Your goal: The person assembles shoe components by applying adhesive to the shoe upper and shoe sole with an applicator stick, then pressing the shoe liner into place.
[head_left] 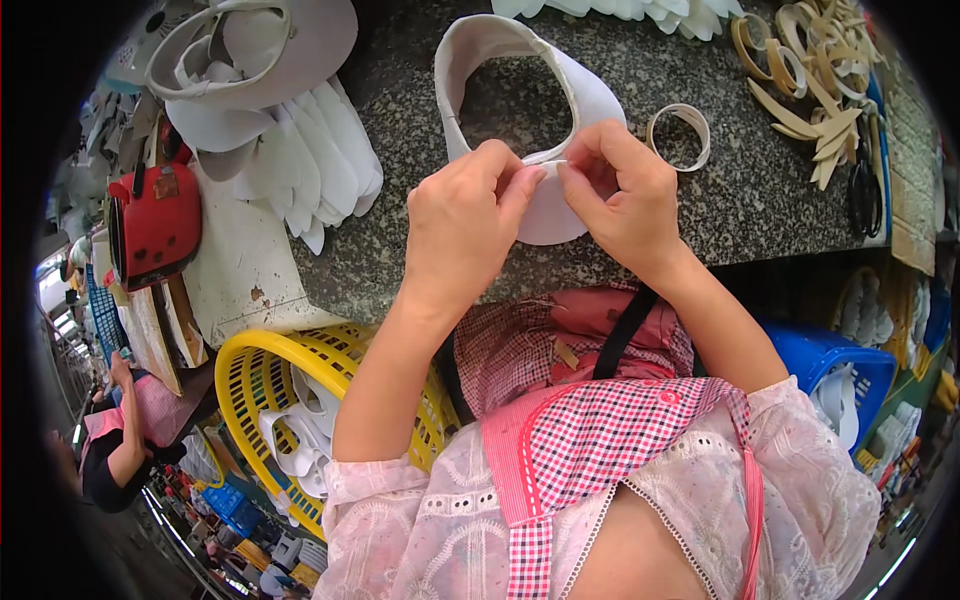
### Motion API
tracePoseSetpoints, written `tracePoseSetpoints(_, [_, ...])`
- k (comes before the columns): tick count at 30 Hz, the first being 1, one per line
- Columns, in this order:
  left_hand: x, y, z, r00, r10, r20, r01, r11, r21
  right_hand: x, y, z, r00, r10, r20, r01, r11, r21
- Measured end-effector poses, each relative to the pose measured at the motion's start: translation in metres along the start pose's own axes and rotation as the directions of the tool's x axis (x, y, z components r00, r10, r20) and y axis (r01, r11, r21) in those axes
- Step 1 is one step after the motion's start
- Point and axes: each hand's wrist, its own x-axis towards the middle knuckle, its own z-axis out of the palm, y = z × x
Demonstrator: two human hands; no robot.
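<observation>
Seen from above, two bare hands meet at the near edge of a white looped piece (590, 95) on a speckled stone-like tabletop (760, 195). The left hand (455, 220) pinches the left side of the seam between thumb and forefinger; the right hand (625, 195) does likewise just beside it, its other fingers curled. The looped piece lies ahead of the person, its opening facing up and its rounded white flap (555, 222) extending between the hands toward the table's near edge. Just right of the loop, near the right hand, rests a pale roll of tape (704, 135). Tan rings and curved strips (835, 130) lie at upper right, with black-handled scissors (865, 195) below them. At upper left, a second looped piece (320, 45) sits above fanned white cut pieces (310, 165). A yellow slatted basket (290, 345), lower left, contains white curved pieces (305, 435); a blue crate (805, 350) stands at right.
</observation>
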Motion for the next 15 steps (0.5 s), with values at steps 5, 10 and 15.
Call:
tracePoseSetpoints(5, [0.007, -0.001, -0.002, 0.999, -0.038, 0.011, 0.038, 0.999, -0.014, 0.009, 0.000, 0.006, 0.995, -0.099, -0.019, 0.097, 0.993, -0.072])
tracePoseSetpoints(10, [0.008, 0.001, -0.012, 0.985, 0.101, -0.137, -0.052, 0.945, 0.323, 0.019, -0.010, -0.002, 0.989, -0.134, 0.061, 0.147, 0.939, -0.312])
tracePoseSetpoints(15, [0.033, 0.014, -0.040, 0.931, 0.224, -0.288, -0.216, 0.975, 0.057, 0.017, -0.011, -0.029, 0.997, 0.046, 0.058, -0.043, 0.998, -0.046])
